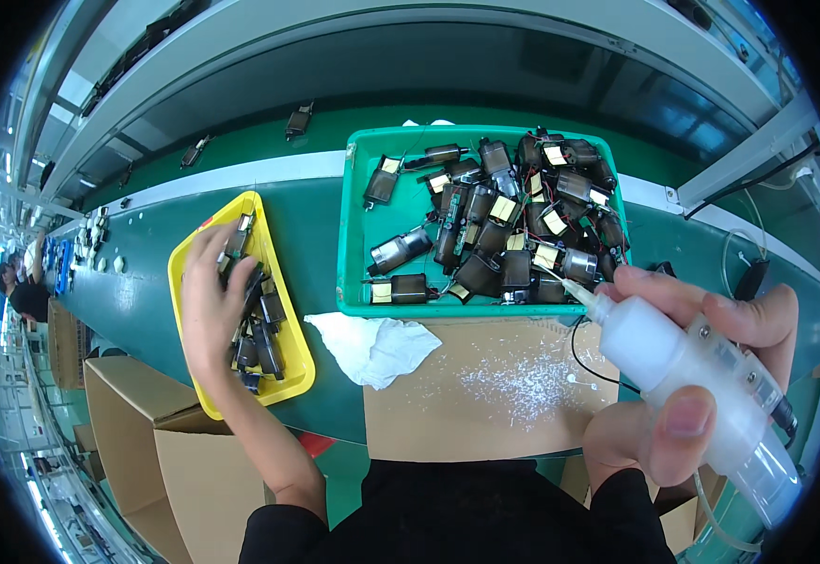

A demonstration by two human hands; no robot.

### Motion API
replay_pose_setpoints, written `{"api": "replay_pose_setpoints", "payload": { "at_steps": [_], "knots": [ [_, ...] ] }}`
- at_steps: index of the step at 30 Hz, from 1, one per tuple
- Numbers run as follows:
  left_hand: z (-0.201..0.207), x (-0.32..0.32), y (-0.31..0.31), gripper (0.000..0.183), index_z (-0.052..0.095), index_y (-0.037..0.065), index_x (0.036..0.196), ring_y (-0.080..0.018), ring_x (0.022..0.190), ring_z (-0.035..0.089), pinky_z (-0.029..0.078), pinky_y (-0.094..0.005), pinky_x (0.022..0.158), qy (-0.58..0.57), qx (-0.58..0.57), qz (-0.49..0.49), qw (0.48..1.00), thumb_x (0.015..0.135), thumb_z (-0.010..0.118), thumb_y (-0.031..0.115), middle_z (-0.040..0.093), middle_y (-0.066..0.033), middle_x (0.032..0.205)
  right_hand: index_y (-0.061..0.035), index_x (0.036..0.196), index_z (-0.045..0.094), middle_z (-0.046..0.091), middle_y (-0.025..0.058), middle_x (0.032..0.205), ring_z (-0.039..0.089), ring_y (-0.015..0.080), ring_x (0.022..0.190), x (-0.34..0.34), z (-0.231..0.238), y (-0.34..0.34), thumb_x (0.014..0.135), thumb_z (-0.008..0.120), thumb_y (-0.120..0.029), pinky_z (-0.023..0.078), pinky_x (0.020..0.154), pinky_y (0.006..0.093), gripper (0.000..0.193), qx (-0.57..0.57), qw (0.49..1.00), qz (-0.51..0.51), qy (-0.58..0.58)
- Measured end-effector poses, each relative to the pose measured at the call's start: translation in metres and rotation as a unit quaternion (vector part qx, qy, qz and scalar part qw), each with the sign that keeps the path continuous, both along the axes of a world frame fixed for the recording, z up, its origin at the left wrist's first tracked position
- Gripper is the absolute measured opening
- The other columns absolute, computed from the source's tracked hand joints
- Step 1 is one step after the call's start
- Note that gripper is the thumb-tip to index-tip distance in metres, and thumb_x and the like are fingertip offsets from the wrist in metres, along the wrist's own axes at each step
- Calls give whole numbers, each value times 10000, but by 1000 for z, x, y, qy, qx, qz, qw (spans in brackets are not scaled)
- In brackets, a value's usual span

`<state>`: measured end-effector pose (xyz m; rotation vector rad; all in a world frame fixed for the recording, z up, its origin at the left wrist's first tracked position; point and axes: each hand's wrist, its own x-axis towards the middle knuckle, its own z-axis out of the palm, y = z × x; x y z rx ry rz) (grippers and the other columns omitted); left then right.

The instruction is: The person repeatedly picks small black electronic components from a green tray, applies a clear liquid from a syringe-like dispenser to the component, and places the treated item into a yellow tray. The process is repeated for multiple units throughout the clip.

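Observation:
My left hand (211, 305) hovers over the yellow tray (303, 376) at the left, fingers apart. Just beside its fingertips lies a small dark cylindrical motor (239, 237); several more motors (264, 340) are heaped in that tray. Closed around a translucent white squeeze bottle (650, 348) with a tapered nozzle, my right hand (711, 367) is at the right. The nozzle points up and left, toward the front right corner of the green tray (358, 254). Dark motors with cream pads (478, 273) fill much of that tray, mostly its right side.
A crumpled white cloth (374, 348) lies beside a cardboard sheet (429, 414) strewn with white specks (528, 376). Open cardboard boxes (147, 385) stand at the lower left. Loose motors (299, 120) sit on the far green strip. A person (29, 291) is at the far left.

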<state>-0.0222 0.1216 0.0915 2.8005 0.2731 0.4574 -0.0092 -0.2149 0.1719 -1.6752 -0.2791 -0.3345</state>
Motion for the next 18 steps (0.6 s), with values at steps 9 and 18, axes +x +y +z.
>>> {"api": "replay_pose_setpoints", "payload": {
  "at_steps": [9,18],
  "knots": [
    [-70,73,-92,445,508,31,1184,-359,963,544,433,-405,854,169,4,-217,961,754,619,64,573,-178,1019,-9,961,391,624,284,823,635,305,697,4,1,1,740,631,-314,539,734,408,446,-20,1000,-20,-10],
    [-19,90,-98,586,309,-32,1326,-120,691,449,403,-259,617,44,-690,-322,647,925,438,375,449,-44,846,5,961,352,611,299,868,634,301,772,6,-5,3,745,655,-273,530,765,393,464,-10,1000,-13,-23]
  ]
}}
